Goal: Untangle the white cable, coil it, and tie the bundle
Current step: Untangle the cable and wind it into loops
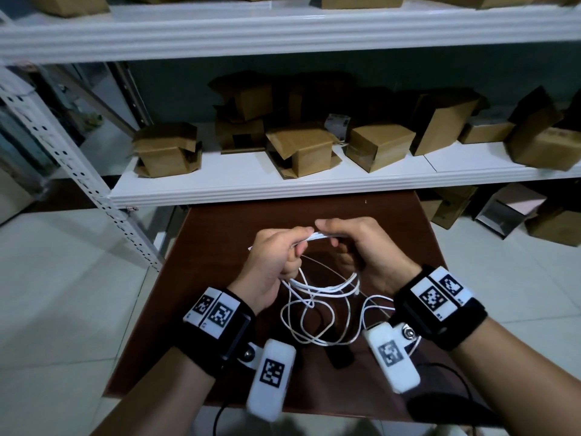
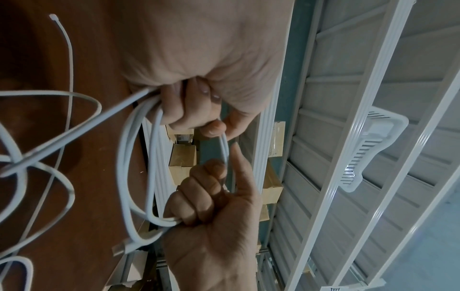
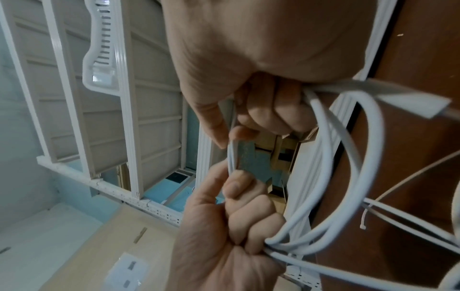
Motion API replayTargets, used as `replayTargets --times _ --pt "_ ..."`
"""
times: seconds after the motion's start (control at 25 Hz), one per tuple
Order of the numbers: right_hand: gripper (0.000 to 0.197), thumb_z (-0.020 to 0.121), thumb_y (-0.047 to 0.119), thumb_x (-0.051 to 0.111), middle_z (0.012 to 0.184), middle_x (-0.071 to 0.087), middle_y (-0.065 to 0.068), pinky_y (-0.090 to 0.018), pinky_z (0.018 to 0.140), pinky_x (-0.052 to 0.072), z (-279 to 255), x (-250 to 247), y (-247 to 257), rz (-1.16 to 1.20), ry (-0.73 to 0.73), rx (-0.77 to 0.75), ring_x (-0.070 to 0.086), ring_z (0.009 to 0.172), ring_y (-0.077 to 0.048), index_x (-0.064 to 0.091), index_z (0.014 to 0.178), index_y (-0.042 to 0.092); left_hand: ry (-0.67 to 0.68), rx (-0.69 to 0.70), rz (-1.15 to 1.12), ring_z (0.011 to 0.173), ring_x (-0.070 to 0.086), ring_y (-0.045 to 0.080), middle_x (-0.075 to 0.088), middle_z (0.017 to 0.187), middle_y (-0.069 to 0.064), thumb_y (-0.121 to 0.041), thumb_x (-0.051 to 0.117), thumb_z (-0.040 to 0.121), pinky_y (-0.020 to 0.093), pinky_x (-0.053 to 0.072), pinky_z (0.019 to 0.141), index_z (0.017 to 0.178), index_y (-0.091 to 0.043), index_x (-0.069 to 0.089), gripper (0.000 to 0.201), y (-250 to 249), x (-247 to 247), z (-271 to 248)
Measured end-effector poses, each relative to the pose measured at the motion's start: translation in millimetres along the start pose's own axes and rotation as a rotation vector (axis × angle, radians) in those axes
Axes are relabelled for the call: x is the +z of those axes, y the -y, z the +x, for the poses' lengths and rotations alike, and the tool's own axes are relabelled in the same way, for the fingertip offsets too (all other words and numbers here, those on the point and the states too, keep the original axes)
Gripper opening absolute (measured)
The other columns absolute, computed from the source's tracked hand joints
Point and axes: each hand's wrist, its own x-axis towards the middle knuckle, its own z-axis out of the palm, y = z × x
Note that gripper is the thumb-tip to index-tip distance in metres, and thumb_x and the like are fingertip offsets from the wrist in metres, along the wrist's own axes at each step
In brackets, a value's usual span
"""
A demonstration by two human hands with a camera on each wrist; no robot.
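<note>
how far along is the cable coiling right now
Partly done. Several turns of the white cable are gathered, gripped by the left hand and right hand. The rest lies in loose, crossing loops on the brown table. The cable tie lies unused, so nothing is tied yet.

Ahead of me stands a white metal shelving unit (image 1: 314, 180) whose middle shelf carries a scatter of brown cardboard boxes (image 1: 303, 149), several with flaps open, and one small white box (image 1: 337, 122) near its back. More cardboard boxes (image 1: 553, 225) sit on the tiled floor (image 1: 63, 262) beyond the brown table's (image 1: 220, 234) far right corner.
</note>
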Motion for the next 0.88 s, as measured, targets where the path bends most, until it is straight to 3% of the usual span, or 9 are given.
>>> replayTargets --times 0.12,0.28,0.4,0.52,0.6,0.68,0.72,0.76,0.88 --pt "0.044 0.093 0.039 0.074 0.056 0.033 -0.004 -0.039 0.056 0.009 1.2 -0.3 1.0 -0.127 0.032 -0.057 0.022 0.048 -0.016 0.057 0.060 0.013 -0.020 0.025 -0.001 0.038 0.016 0.008 0.023 0.050 -0.005 -0.017 0.066 0.098 0.024 0.007 0.046 0.055 -0.013 0.046 0.047 1.9 -1.0 3.2" --pt "0.045 0.106 0.030 0.056 0.054 0.039 -0.007 -0.022 0.042 0.022 -1.8 -0.8 4.7 -0.254 0.132 -0.134 0.031 0.042 -0.011 0.061 0.067 0.007 0.002 0.060 0.009 0.037 0.016 0.008 0.026 0.050 -0.004 -0.011 0.064 0.097 0.024 0.007 0.045 0.055 -0.012 0.046 0.046 4.1 -0.9 3.9" --pt "0.051 0.103 0.039 0.057 0.059 0.044 -0.013 -0.029 0.048 0.026 -2.3 1.4 -0.9 -0.366 0.142 -0.171 0.035 0.048 -0.019 0.062 0.067 0.004 0.038 0.089 0.064 0.036 0.019 0.007 0.037 0.044 0.000 -0.004 0.059 0.096 0.019 0.010 0.041 0.062 0.000 0.053 0.035 7.5 8.6 -3.2" --pt "0.074 0.089 0.063 0.063 0.055 0.038 -0.010 -0.038 0.051 0.021 -3.5 1.7 -0.7 -0.491 0.029 -0.145 0.029 0.048 -0.022 0.064 0.072 -0.009 0.070 0.102 0.066 0.037 0.017 0.007 0.027 0.043 -0.004 0.001 0.052 0.096 0.018 0.012 0.041 0.057 -0.006 0.049 0.039 9.1 15.0 -9.0" --pt "0.065 0.093 0.058 0.067 0.049 0.036 -0.008 -0.034 0.050 0.018 -3.8 0.7 5.3 -0.434 0.034 -0.200 0.026 0.044 -0.018 0.069 0.062 0.000 0.135 0.115 0.042 0.039 0.016 0.008 0.022 0.047 -0.004 -0.005 0.050 0.101 0.023 0.009 0.044 0.059 -0.011 0.049 0.042 3.7 12.2 -10.3" --pt "0.053 0.091 0.049 0.073 0.051 0.053 -0.023 -0.029 0.058 0.026 -5.9 1.3 11.3 -0.265 0.122 -0.242 0.036 0.049 -0.021 0.074 0.067 0.001 0.253 0.117 -0.015 0.042 0.016 0.007 0.020 0.051 -0.006 -0.019 0.048 0.108 0.026 0.007 0.046 0.067 -0.011 0.052 0.042 -3.0 5.5 -11.9" --pt "0.053 0.089 0.046 0.078 0.057 0.056 -0.033 -0.032 0.062 0.024 -6.7 1.2 12.4 -0.161 0.130 -0.244 0.040 0.055 -0.024 0.070 0.067 -0.002 0.312 0.111 -0.069 0.042 0.016 0.006 0.020 0.051 -0.007 -0.026 0.047 0.109 0.025 0.006 0.046 0.069 -0.011 0.052 0.042 -4.5 2.1 -12.0" --pt "0.053 0.087 0.043 0.080 0.056 0.051 -0.033 -0.034 0.060 0.020 -6.1 -0.1 13.0 -0.061 0.096 -0.229 0.037 0.053 -0.024 0.062 0.063 0.000 0.359 0.103 -0.135 0.041 0.018 0.005 0.020 0.051 -0.008 -0.031 0.047 0.108 0.024 0.007 0.046 0.071 -0.011 0.053 0.043 -4.6 -0.2 -11.1" --pt "0.048 0.093 0.028 0.074 0.049 0.023 -0.002 -0.024 0.043 0.012 -5.0 -3.5 14.8 0.174 -0.020 -0.203 0.018 0.037 -0.012 0.038 0.064 0.020 0.431 0.083 -0.271 0.040 0.024 0.005 0.023 0.052 -0.008 -0.039 0.046 0.106 0.025 0.011 0.048 0.075 -0.011 0.052 0.042 -1.1 -1.3 -5.5"
